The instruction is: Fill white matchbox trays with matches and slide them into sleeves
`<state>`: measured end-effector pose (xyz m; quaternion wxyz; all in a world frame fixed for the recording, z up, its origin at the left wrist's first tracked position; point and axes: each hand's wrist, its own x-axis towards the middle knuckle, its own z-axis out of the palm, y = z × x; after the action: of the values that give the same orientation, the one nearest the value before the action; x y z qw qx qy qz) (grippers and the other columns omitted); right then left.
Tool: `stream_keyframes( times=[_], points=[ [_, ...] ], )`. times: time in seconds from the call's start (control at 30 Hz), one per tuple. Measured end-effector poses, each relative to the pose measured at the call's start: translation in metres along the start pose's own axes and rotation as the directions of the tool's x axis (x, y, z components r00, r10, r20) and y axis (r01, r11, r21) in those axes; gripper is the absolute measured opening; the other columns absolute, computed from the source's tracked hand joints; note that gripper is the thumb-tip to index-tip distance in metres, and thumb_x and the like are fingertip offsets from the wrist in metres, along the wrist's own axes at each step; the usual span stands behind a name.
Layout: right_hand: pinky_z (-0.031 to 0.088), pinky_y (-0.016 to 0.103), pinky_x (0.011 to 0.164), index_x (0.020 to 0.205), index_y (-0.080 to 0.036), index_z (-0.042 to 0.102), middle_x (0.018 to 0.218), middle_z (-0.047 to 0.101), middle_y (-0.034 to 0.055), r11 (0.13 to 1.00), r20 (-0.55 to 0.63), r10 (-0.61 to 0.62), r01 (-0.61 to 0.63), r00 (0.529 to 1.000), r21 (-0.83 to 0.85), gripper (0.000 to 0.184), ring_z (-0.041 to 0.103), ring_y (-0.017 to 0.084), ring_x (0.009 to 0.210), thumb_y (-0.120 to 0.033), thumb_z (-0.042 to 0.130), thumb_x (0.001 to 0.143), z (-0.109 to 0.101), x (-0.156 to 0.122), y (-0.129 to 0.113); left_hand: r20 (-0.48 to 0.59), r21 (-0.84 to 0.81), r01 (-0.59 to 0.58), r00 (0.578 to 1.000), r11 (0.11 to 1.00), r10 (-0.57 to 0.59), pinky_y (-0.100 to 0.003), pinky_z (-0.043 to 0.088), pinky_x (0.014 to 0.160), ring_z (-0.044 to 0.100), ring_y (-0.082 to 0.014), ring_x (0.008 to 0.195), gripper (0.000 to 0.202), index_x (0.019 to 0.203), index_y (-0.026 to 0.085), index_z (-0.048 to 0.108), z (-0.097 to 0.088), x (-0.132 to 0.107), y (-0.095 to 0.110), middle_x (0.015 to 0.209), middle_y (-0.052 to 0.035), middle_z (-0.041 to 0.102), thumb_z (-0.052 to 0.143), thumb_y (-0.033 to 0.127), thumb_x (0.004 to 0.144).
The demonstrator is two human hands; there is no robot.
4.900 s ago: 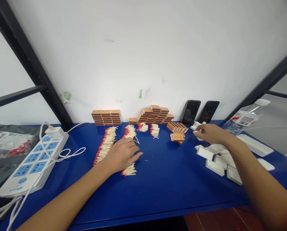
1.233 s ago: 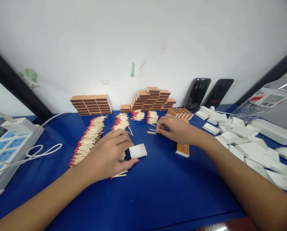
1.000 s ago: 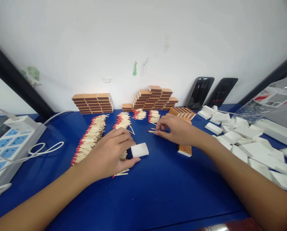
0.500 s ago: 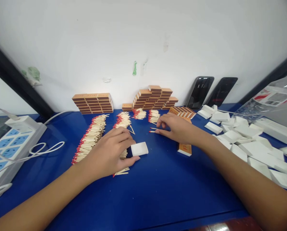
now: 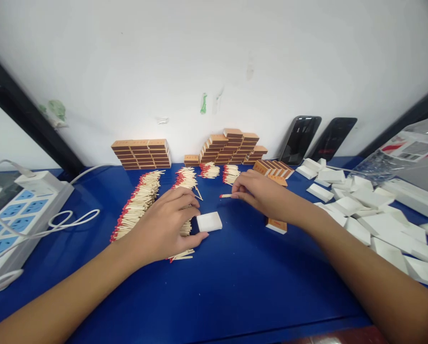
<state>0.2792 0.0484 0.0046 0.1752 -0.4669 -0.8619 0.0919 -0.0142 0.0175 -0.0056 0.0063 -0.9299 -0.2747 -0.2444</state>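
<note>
My left hand [image 5: 171, 224] is curved around the left end of a small white matchbox tray [image 5: 209, 221], thumb at its near side and fingers at its far side. The tray lies on the blue table. Between thumb and fingertips, my right hand [image 5: 255, 191] pinches matches [image 5: 225, 196] with red heads pointing left; their exact number is unclear. Behind that hand lies a small pile of matches [image 5: 231, 174]. A longer row of matches [image 5: 187, 177] runs partly under my left hand, with loose ones [image 5: 181, 256] below it. An orange matchbox [image 5: 276, 225] is partly hidden by my right forearm.
A big row of matches [image 5: 142, 198] lies left, another small pile [image 5: 209, 170] at the back. Stacked matchboxes [image 5: 140, 154] and more matchboxes [image 5: 231, 148] stand by the wall. Many white trays [image 5: 364, 210] cover the right side, near two phones [image 5: 300, 138]. A power strip [image 5: 24, 215] is left.
My right hand has closed its fingertips on matches that lay on the table. My left hand and the white tray keep their places; the view has shifted slightly.
</note>
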Motion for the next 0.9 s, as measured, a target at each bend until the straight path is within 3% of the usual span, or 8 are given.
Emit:
stream_keyframes(
  times=[0.13,0.27,0.47,0.6,0.73,0.8,0.9],
  points=[
    [0.048,0.034,0.079,0.093,-0.021,0.065,0.098,0.068,0.0079,0.995,-0.027,-0.084,0.086,0.996,0.051,0.015,0.06,0.023,0.095,-0.028,0.059,0.105,0.004,-0.008,-0.028,-0.067,0.021,-0.016,0.998,1.0,0.017,-0.049,0.058,0.102,0.067,-0.0306,0.116,0.025,0.1,0.015,0.075,0.0,0.001,0.0,0.109,-0.0103,0.076,0.081,0.037,0.09],
    [0.049,0.035,0.081,0.095,-0.02,0.064,0.099,0.069,0.0071,0.983,-0.011,-0.179,0.178,0.984,-0.033,0.01,0.061,0.022,0.093,-0.021,0.061,0.104,0.011,-0.011,-0.048,-0.104,0.06,-0.03,0.994,0.998,0.036,-0.049,0.059,0.097,0.067,-0.0318,0.113,0.025,0.101,0.015,0.075,0.0,0.002,0.0,0.108,-0.0111,0.077,0.081,0.037,0.09],
    [0.048,0.036,0.08,0.088,-0.019,0.066,0.091,0.068,0.0077,0.935,-0.017,-0.295,0.285,0.955,-0.212,0.015,0.057,0.023,0.087,-0.013,0.063,0.101,0.02,-0.012,-0.058,-0.113,0.063,-0.05,0.992,0.997,0.057,-0.048,0.06,0.098,0.069,-0.0309,0.113,0.024,0.1,0.017,0.074,0.001,0.002,0.002,0.107,-0.0101,0.077,0.082,0.036,0.089],
    [0.048,0.036,0.082,0.092,-0.018,0.067,0.093,0.068,0.008,0.946,-0.004,-0.31,0.308,0.951,-0.103,0.014,0.058,0.023,0.089,-0.019,0.061,0.104,0.021,-0.012,-0.056,-0.125,0.057,-0.057,0.99,0.997,0.064,-0.047,0.059,0.1,0.069,-0.0301,0.113,0.023,0.101,0.016,0.074,0.002,0.002,0.002,0.106,-0.01,0.077,0.081,0.035,0.09],
    [0.048,0.035,0.082,0.097,-0.021,0.068,0.093,0.068,0.0071,0.985,-0.118,-0.164,0.17,0.979,0.036,0.012,0.06,0.023,0.092,-0.026,0.06,0.104,0.012,-0.005,-0.03,-0.107,0.054,-0.041,0.993,0.998,0.047,-0.047,0.059,0.099,0.069,-0.0301,0.113,0.023,0.101,0.016,0.074,0.002,0.002,0.001,0.105,-0.01,0.078,0.08,0.035,0.091],
    [0.046,0.037,0.081,0.093,-0.021,0.068,0.089,0.067,0.0078,0.998,-0.207,-0.056,0.054,0.977,-0.017,0.011,0.06,0.025,0.092,-0.026,0.062,0.101,0.007,0.0,-0.01,-0.093,0.045,-0.043,0.994,0.998,0.047,-0.047,0.059,0.1,0.069,-0.0296,0.113,0.022,0.101,0.015,0.075,0.002,0.002,0.002,0.105,-0.0099,0.077,0.079,0.035,0.092],
    [0.045,0.039,0.082,0.09,-0.021,0.069,0.091,0.068,0.0092,0.995,-0.208,0.047,-0.065,0.977,-0.079,0.011,0.06,0.027,0.091,-0.027,0.064,0.097,0.006,0.006,0.015,-0.094,0.034,-0.057,0.994,0.998,0.06,-0.045,0.059,0.1,0.069,-0.0294,0.113,0.023,0.101,0.015,0.075,0.002,0.002,0.003,0.105,-0.0102,0.077,0.079,0.037,0.092]
  ],
)
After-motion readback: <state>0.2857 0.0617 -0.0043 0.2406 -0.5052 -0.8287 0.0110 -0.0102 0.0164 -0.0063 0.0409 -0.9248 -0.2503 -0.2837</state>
